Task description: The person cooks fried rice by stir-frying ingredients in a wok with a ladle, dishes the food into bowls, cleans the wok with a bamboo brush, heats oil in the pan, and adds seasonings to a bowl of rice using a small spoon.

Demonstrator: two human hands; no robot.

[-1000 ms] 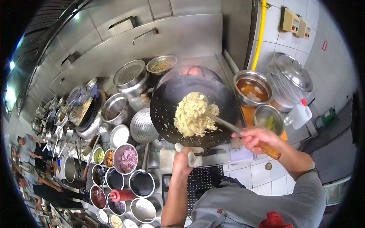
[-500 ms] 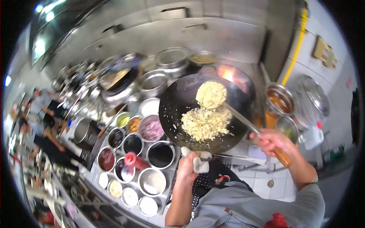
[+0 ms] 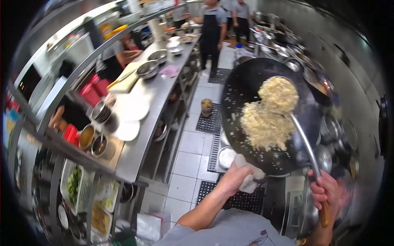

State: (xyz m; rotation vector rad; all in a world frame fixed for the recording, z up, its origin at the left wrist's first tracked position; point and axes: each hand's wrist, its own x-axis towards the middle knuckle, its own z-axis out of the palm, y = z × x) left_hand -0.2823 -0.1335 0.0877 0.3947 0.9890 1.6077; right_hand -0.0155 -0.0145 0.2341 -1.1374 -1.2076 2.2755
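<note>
My left hand [image 3: 236, 177] grips the near edge of a large black wok [image 3: 242, 84] through a folded white cloth [image 3: 250, 183]. The wok is lifted and tilted, with fried rice [image 3: 264, 128] heaped in its middle and loose grains scattered over the dark surface. My right hand [image 3: 327, 189] is closed around the wooden handle of a long metal ladle [image 3: 304, 141]. The ladle's bowl is full of rice and sits over the wok, just beyond the heap. Whatever part of the wok lies under the cloth is hidden.
A long steel counter [image 3: 152, 107] on the left carries white plates [image 3: 129, 130], metal bowls [image 3: 147, 69] and a cutting board [image 3: 126, 78]. A white tub [image 3: 227, 157] is beside the wok. A person in a dark apron [image 3: 212, 30] stands in the aisle; others are nearby.
My view has turned left from the stove to the counter and aisle. The wok has come off the burner, carried by my left hand, while the rice-filled ladle stays over it.
</note>
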